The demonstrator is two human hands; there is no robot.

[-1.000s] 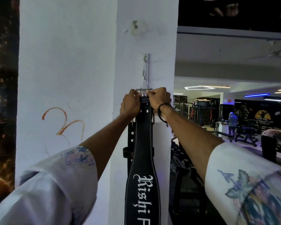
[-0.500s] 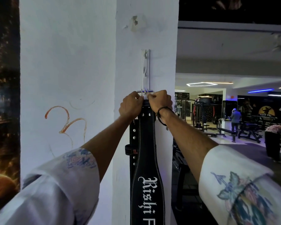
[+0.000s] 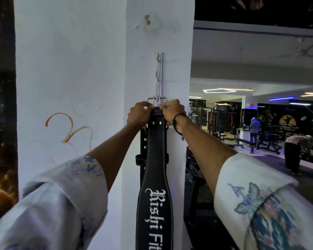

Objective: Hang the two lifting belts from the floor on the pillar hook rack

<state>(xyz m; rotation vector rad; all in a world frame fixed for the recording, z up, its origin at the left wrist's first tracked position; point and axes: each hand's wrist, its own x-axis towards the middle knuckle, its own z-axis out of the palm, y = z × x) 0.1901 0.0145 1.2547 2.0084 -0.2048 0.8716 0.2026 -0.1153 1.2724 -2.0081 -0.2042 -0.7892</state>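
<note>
Both hands: left hand [image 3: 139, 114] and right hand [image 3: 172, 112] clamped on front belt [image 3: 155, 177] top
belt axis: vertical, buckle [image 3: 157, 100] up at hook rack [image 3: 158, 74]
hidden: second belt [image 3: 143, 141] mostly behind; lower end cut off

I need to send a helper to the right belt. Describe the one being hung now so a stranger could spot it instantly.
Find the white pillar with the narrow hook rack on its front face. At the rack's lower end, the left hand and right hand grip the top of a black lifting belt. Unlike the plainer studded belt half hidden behind it, this one carries white gothic lettering.
</note>
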